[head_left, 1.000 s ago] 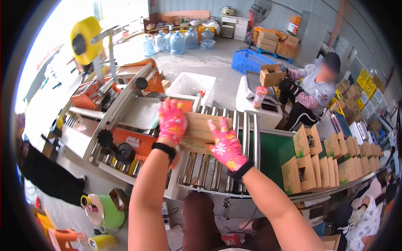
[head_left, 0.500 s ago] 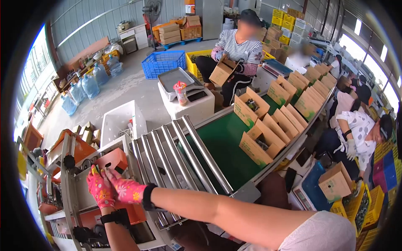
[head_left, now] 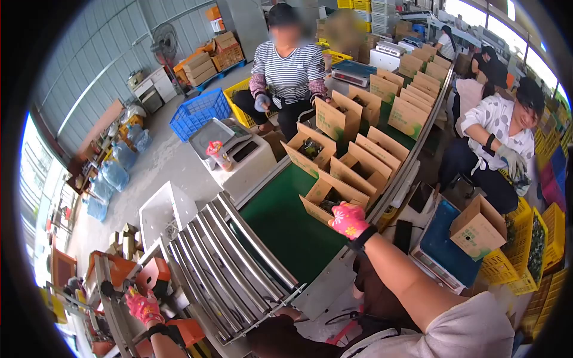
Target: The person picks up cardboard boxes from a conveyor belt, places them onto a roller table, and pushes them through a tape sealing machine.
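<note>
Open box (head_left: pixel 345 187) sits at the green belt's (head_left: pixel 277 230) near edge, first in its row from the rollers (head_left: pixel 218 265). I've got my R hand (head_left: pixel 349 219) at its near corner, fingers part-curled; can't tell if gripping. L hand (head_left: pixel 143 305), approx. half-curled, is by the orange machine part (head_left: pixel 154 272); grip unclear from here.

Two pink gloves (head_left: pixel 348 221) and one fan (head_left: pixel 164 40) show.
</note>
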The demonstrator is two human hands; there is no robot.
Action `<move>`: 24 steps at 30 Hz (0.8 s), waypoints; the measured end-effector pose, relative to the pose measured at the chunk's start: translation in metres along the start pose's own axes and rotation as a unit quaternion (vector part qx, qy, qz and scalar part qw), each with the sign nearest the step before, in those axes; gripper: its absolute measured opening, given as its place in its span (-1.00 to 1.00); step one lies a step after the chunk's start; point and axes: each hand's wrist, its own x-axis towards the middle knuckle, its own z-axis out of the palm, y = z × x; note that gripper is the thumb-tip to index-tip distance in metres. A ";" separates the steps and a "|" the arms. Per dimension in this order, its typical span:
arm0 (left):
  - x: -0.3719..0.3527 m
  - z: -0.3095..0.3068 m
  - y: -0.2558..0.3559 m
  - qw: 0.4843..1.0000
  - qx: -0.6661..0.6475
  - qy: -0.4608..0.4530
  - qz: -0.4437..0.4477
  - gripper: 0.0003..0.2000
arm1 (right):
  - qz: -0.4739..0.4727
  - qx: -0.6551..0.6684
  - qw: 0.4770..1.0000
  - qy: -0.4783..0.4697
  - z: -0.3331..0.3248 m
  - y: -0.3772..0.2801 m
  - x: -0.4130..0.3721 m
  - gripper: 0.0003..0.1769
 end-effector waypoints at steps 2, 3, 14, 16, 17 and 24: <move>-0.023 -0.022 0.046 0.997 -0.029 0.017 0.063 -0.23 | -0.033 0.059 0.994 0.084 0.032 -0.003 0.002 -0.80; -0.019 0.014 0.072 0.978 -0.109 0.135 0.119 -0.31 | -0.016 0.095 0.994 0.042 0.035 -0.005 -0.004 -0.83; -0.233 -0.023 0.400 0.666 -0.574 -0.428 0.210 -0.37 | -0.224 0.206 0.952 -0.042 -0.017 0.080 -0.081 -0.64; -0.239 0.067 0.428 0.518 -0.591 -0.606 0.122 -0.40 | -0.249 0.210 0.945 -0.031 -0.017 0.088 -0.082 -0.65; -0.254 0.025 0.417 0.504 -0.599 -0.619 0.058 -0.43 | -0.276 0.217 0.936 -0.028 -0.018 0.089 -0.082 -0.66; -0.198 0.025 0.337 0.447 -0.732 -0.505 0.097 -0.56 | -0.359 0.232 0.904 0.026 -0.084 0.018 -0.068 -0.66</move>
